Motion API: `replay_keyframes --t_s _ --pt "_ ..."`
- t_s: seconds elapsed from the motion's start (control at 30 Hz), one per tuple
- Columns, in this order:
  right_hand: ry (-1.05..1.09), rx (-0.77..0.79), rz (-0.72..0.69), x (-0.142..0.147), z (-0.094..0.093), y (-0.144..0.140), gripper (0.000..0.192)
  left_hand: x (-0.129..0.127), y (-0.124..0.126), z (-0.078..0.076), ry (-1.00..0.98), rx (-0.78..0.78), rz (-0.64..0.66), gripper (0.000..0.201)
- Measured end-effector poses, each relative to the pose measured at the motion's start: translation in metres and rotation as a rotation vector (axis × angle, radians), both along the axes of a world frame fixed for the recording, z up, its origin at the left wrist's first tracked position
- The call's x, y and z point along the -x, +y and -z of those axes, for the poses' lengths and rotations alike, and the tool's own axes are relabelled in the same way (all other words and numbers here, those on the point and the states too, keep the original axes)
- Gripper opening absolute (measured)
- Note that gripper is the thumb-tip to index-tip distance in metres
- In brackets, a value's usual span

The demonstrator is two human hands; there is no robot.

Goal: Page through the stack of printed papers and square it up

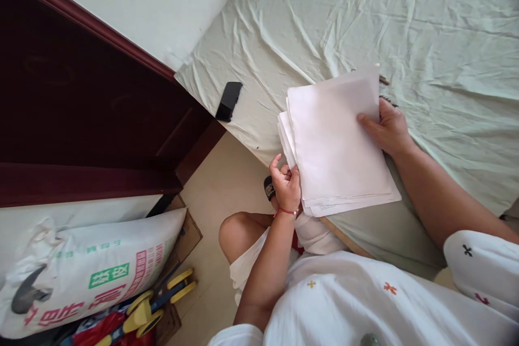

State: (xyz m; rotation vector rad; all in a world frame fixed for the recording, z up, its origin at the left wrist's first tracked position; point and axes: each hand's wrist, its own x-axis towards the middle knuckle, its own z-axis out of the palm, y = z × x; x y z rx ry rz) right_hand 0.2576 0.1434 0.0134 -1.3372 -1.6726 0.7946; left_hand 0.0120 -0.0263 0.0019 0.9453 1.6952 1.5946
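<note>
A loose stack of white paper sheets (336, 140) is held up between my two hands, just over the edge of the bed. My left hand (286, 183) grips the stack at its lower left edge, thumb on the side and fingers curled. My right hand (387, 127) pinches the right edge, its thumb lying on the top sheet and its fingers hidden behind. The sheets are uneven, with several edges fanned out at the left and bottom. Faint print shows on a lower sheet. Partly hidden behind the paper, a small dark object (384, 80) lies on the bed.
A black phone (229, 101) lies near the corner of the bed's pale green sheet (438, 38). Dark red wooden furniture (93, 75) stands at the left. Below it are a printed white sack (97, 265), a cardboard box (188, 238) and a yellow and blue wheeled toy (141, 316).
</note>
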Motion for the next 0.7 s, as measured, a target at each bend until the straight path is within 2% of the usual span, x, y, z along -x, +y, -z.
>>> replay_keyframes --t_s 0.1,0.23,0.43,0.57,0.7 --pt "0.030 0.074 -0.006 0.000 0.003 -0.001 0.020 0.000 0.001 -0.001 -0.017 -0.008 -0.009 0.072" --pt "0.074 0.085 0.037 0.000 0.003 -0.001 0.023 0.000 0.000 -0.001 -0.017 -0.002 -0.015 0.071" --pt "0.226 0.159 0.029 0.000 0.002 -0.003 0.027 0.002 -0.003 -0.001 0.054 0.041 -0.029 0.061" --pt "0.317 0.163 0.000 0.000 0.012 -0.002 0.022 0.002 -0.003 -0.002 0.074 0.049 -0.029 0.061" --pt "0.437 0.189 0.059 0.001 0.015 -0.002 0.013 0.002 -0.003 0.001 0.071 0.043 -0.018 0.059"
